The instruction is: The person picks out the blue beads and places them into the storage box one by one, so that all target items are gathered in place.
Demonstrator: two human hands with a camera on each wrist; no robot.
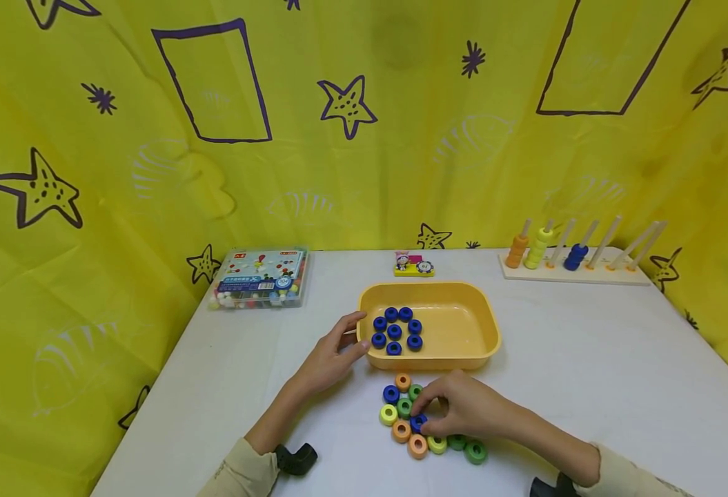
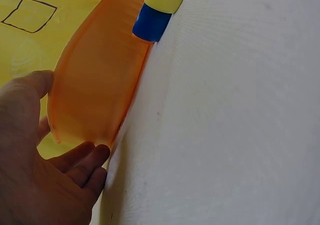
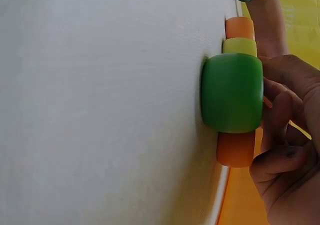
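Note:
A yellow-orange plastic tray [image 1: 459,324] stands mid-table with several blue ring beads [image 1: 394,331] in its left half. At its left end my left hand [image 1: 328,355] holds the wall, thumb and fingers on either side in the left wrist view. In front of the tray lies a loose group of orange, yellow, green and blue beads. My right hand [image 1: 472,407] reaches over this group, thumb and forefinger pinching a blue bead [image 1: 418,423]. In the right wrist view a large green bead [image 3: 232,92] hides that pinch.
A wooden peg rack [image 1: 575,273] with orange, yellow and blue beads on some pegs stands at the back right. At the back left lies a clear-sided boxed kit [image 1: 261,276]. A small colourful toy [image 1: 413,266] sits behind the tray. A yellow patterned curtain [image 1: 395,172] encloses the table.

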